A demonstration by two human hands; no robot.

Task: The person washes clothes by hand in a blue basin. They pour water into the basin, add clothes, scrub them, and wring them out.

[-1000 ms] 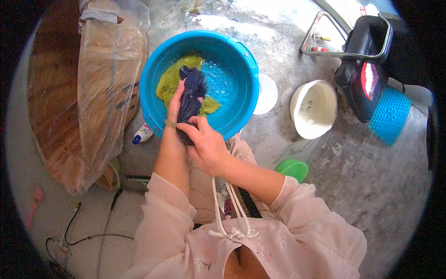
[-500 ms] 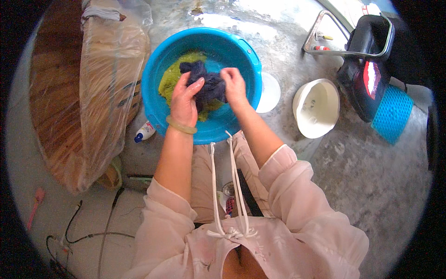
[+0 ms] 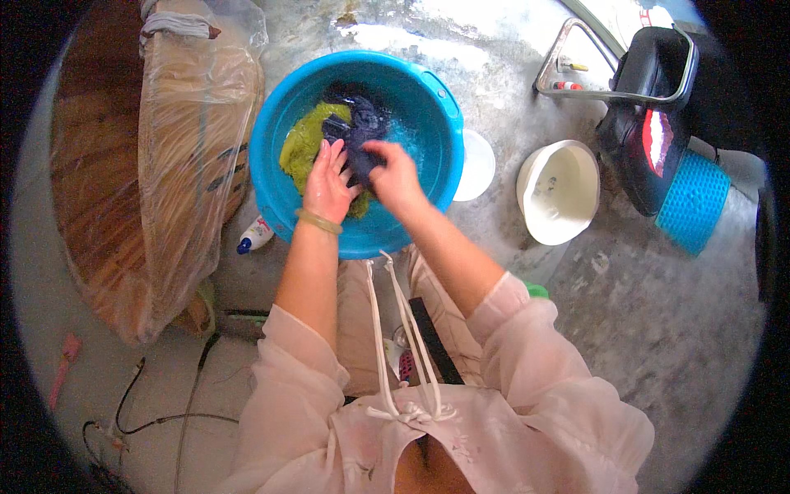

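A wet dark navy cloth [image 3: 368, 120] lies bunched in a blue plastic basin [image 3: 271, 90], its far part low in the water and its near part raised between my hands. My left hand [image 3: 327, 185], with a pale bangle at the wrist, is palm up with its fingers stretched out against the cloth's left side. On the other side my right hand [image 3: 395, 174] has its fingers curled onto the dark fabric. A yellow-green cloth [image 3: 303, 148] rests in the basin to the left, partly covered by the dark one and by my left hand.
Right of the basin are a white round lid-like thing [image 3: 477, 165] and a cream bowl [image 3: 559, 193]. A white bottle with a blue cap [image 3: 256, 235] lies near the basin's lower left. Plastic-wrapped wood [image 3: 189, 165] stands left; a black seat with metal frame [image 3: 650, 74] is far right.
The dark cloth has dropped and spread toward the basin's far side. My left hand has opened out, and my right hand has moved left and nearer to me.
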